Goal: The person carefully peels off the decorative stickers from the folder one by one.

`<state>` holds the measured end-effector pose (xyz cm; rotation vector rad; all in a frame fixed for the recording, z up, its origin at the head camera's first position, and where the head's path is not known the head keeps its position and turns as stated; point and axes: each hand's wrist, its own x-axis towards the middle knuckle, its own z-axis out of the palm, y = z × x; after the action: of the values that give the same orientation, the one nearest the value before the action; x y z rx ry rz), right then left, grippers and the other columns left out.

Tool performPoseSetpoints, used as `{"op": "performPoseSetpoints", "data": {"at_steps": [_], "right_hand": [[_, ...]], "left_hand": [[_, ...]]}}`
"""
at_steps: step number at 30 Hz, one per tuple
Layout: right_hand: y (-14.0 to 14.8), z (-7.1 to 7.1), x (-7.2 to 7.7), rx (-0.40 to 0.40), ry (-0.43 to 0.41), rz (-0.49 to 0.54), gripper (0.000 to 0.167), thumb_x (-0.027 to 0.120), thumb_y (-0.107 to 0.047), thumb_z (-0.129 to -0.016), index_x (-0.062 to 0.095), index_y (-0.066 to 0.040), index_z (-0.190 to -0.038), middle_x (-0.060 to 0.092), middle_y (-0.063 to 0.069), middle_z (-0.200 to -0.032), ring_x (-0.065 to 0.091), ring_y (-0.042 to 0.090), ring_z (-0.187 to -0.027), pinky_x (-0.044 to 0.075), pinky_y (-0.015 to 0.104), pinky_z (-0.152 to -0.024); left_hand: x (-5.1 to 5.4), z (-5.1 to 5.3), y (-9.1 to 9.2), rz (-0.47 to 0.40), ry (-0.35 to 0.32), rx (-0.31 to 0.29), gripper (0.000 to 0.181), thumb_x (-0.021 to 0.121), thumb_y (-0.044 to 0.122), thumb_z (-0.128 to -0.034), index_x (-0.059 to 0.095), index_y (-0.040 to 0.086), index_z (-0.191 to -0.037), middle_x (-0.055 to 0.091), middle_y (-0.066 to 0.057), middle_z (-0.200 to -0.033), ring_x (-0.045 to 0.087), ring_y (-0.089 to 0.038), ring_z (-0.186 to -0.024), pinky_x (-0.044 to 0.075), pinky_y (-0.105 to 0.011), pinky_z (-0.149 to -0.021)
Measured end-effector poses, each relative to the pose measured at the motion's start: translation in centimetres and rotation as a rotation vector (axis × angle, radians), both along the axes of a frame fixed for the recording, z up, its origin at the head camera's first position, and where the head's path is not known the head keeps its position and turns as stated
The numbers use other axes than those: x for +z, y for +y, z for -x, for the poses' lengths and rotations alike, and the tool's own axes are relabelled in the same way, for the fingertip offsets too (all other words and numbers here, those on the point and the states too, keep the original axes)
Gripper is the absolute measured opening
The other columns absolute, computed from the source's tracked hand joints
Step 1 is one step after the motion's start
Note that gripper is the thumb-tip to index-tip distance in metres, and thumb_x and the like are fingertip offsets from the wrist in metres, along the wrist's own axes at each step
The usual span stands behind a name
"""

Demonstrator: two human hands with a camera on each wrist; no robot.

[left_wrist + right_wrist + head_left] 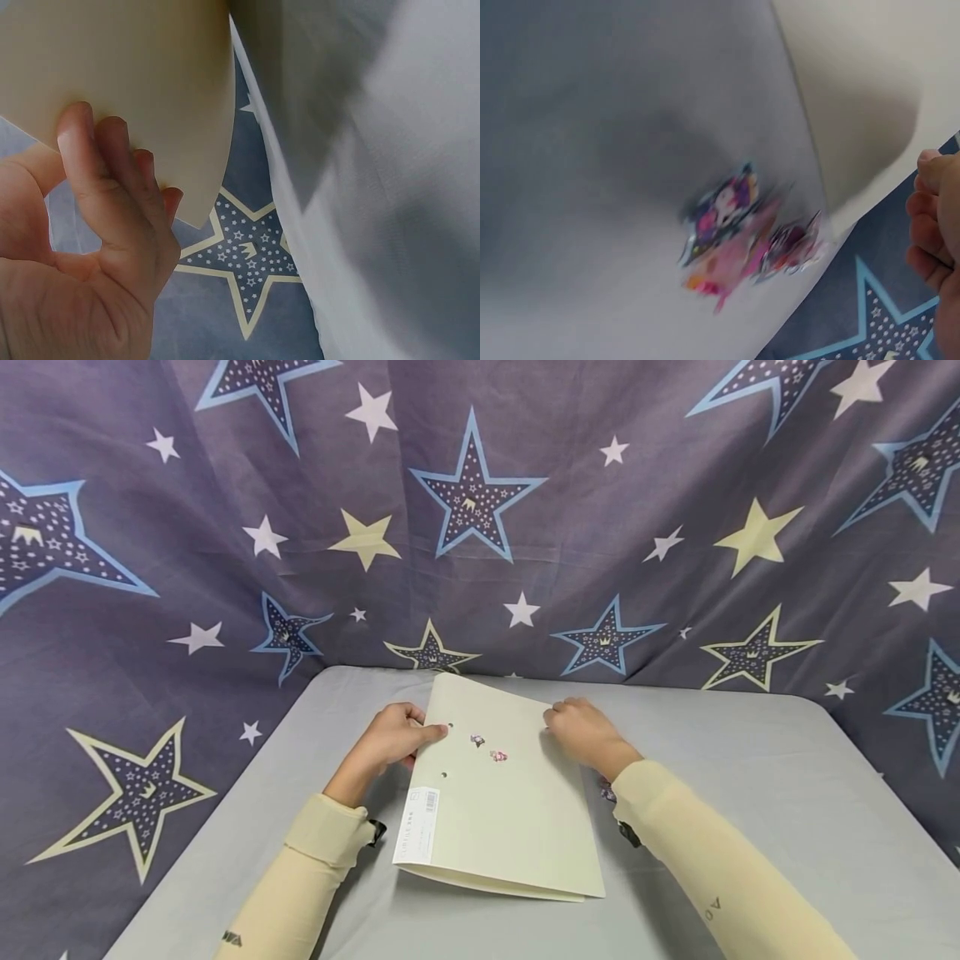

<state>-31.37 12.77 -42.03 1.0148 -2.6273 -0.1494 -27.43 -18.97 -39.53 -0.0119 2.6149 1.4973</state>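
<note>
A cream file folder [517, 810] is held slightly tilted above the grey surface, its lower edge parted a little. Two small cartoon stickers, one dark [477, 740] and one pink [498, 756], are on its cover, near two punched holes. A white barcode label [417, 825] runs along its lower left side. My left hand [397, 735] grips the left edge, thumb on the cover and fingers [112, 172] behind it. At the upper right edge my right hand [588, 735] pinches the folder; its fingers [928, 232] are curled, and the exact contact is partly hidden.
Several loose shiny cartoon stickers [727, 240] lie on the grey cloth-covered table [720, 793], partly hidden by the right sleeve in the head view. A dark star-patterned curtain [480, 593] hangs behind the table and around its sides.
</note>
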Motion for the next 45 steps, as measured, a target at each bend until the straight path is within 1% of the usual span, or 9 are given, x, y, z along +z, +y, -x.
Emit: {"op": "performPoseSetpoints", "data": {"at_steps": [3, 7, 10, 16, 20, 27, 35, 41, 45], "right_hand": [[-0.4, -0.2, -0.1, 0.045, -0.012, 0.046, 0.017, 0.070, -0.018, -0.099, 0.069, -0.004, -0.090, 0.069, 0.008, -0.087, 0.065, 0.029, -0.084, 0.054, 0.045, -0.087], [-0.8, -0.7, -0.4, 0.076, -0.070, 0.090, 0.015, 0.068, -0.019, -0.101, 0.071, -0.007, -0.093, 0.070, 0.006, -0.090, 0.066, 0.026, -0.086, 0.054, 0.043, -0.089], [-1.1, -1.1, -0.5, 0.116, -0.075, 0.124, 0.013, 0.068, -0.019, -0.100, 0.072, -0.008, -0.094, 0.071, 0.005, -0.091, 0.066, 0.025, -0.087, 0.054, 0.042, -0.088], [-1.9, -2.1, -0.4, 0.233, -0.014, 0.174, 0.014, 0.071, -0.021, -0.098, 0.071, -0.008, -0.094, 0.072, 0.003, -0.092, 0.066, 0.022, -0.086, 0.054, 0.038, -0.087], [-2.5, -2.6, -0.3, 0.282, 0.033, 0.160, 0.015, 0.071, -0.022, -0.098, 0.072, -0.007, -0.094, 0.073, 0.002, -0.092, 0.065, 0.020, -0.086, 0.053, 0.035, -0.085], [-3.3, -3.2, -0.1, 0.308, 0.061, 0.150, 0.017, 0.070, -0.025, -0.098, 0.072, -0.008, -0.097, 0.072, 0.001, -0.093, 0.064, 0.019, -0.087, 0.053, 0.034, -0.085], [-3.9, -3.4, -0.2, 0.349, 0.139, 0.139, 0.016, 0.071, -0.026, -0.098, 0.071, -0.010, -0.095, 0.069, -0.001, -0.088, 0.062, 0.018, -0.084, 0.053, 0.033, -0.082], [-4.3, -3.7, -0.1, 0.365, 0.191, 0.101, 0.013, 0.070, -0.023, -0.099, 0.071, -0.011, -0.097, 0.070, -0.001, -0.090, 0.063, 0.018, -0.086, 0.052, 0.032, -0.081], [-4.5, -3.9, -0.2, 0.367, 0.192, 0.070, 0.007, 0.069, -0.017, -0.099, 0.072, -0.011, -0.100, 0.071, -0.001, -0.094, 0.062, 0.019, -0.088, 0.051, 0.032, -0.082]], "left_hand": [[0.0, 0.0, 0.0, 0.000, -0.001, 0.000, 0.042, 0.078, 0.028, -0.0902, 0.059, -0.003, -0.110, 0.069, -0.015, -0.084, 0.069, -0.022, -0.057, 0.059, -0.036, -0.051], [0.0, 0.0, 0.0, 0.003, -0.003, 0.001, 0.042, 0.078, 0.028, -0.0900, 0.059, -0.003, -0.110, 0.069, -0.015, -0.084, 0.069, -0.022, -0.058, 0.059, -0.036, -0.051], [0.0, 0.0, 0.0, 0.006, -0.003, 0.001, 0.042, 0.078, 0.029, -0.0902, 0.059, -0.002, -0.110, 0.069, -0.015, -0.084, 0.069, -0.022, -0.058, 0.059, -0.036, -0.052], [0.0, 0.0, 0.0, 0.010, 0.000, -0.002, 0.042, 0.078, 0.029, -0.0906, 0.059, -0.002, -0.110, 0.070, -0.014, -0.083, 0.068, -0.022, -0.057, 0.059, -0.036, -0.051], [0.0, 0.0, 0.0, -0.002, -0.001, -0.002, 0.041, 0.078, 0.028, -0.0906, 0.059, -0.003, -0.110, 0.070, -0.015, -0.083, 0.069, -0.022, -0.057, 0.059, -0.036, -0.051], [-0.1, 0.0, 0.0, -0.009, -0.005, 0.002, 0.041, 0.078, 0.027, -0.0905, 0.059, -0.004, -0.110, 0.070, -0.015, -0.084, 0.069, -0.022, -0.057, 0.060, -0.037, -0.051], [0.0, 0.0, 0.0, -0.010, -0.009, -0.004, 0.042, 0.078, 0.028, -0.0907, 0.058, -0.003, -0.110, 0.071, -0.014, -0.082, 0.069, -0.022, -0.056, 0.060, -0.037, -0.051], [0.0, 0.0, 0.0, -0.008, -0.005, -0.007, 0.042, 0.078, 0.028, -0.0907, 0.058, -0.003, -0.110, 0.071, -0.014, -0.081, 0.069, -0.022, -0.056, 0.060, -0.036, -0.051], [0.0, -0.1, 0.0, -0.009, -0.001, -0.007, 0.042, 0.078, 0.028, -0.0909, 0.058, -0.004, -0.110, 0.071, -0.014, -0.082, 0.069, -0.022, -0.056, 0.060, -0.036, -0.051]]}}
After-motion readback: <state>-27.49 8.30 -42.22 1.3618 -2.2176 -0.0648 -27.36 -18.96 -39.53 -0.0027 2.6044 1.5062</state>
